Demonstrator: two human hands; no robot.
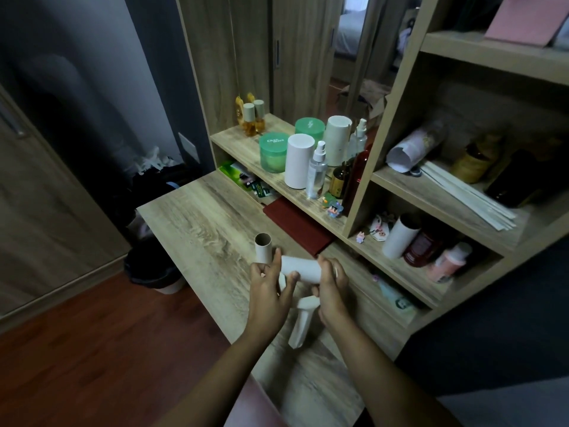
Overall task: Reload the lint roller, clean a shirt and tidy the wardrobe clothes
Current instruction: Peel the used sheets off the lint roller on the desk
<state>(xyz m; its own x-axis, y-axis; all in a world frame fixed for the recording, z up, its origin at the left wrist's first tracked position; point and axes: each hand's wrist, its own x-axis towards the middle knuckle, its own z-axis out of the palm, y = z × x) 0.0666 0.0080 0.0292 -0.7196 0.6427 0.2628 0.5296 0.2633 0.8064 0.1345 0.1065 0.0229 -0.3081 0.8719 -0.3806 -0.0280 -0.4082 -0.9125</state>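
Note:
A white lint roll [303,269] lies crosswise above the wooden desk [197,223], on the head of a white lint roller whose handle [303,325] points down toward me. My left hand [269,291] pinches the roll's left end with thumb and fingers. My right hand [331,286] grips the roll's right end, its fingers curled round it. An empty brown cardboard core [263,246] stands upright on the desk just behind my left hand. A spare white roll [400,235] leans in the lower shelf cubby to the right.
A shelf [277,177] behind the desk carries green jars [272,152], white cylinders [298,161], spray bottles and brown bottles. A dark red notebook [297,224] lies under it. A bin [154,269] stands on the floor at left. Wardrobe doors [295,53] rise at the back.

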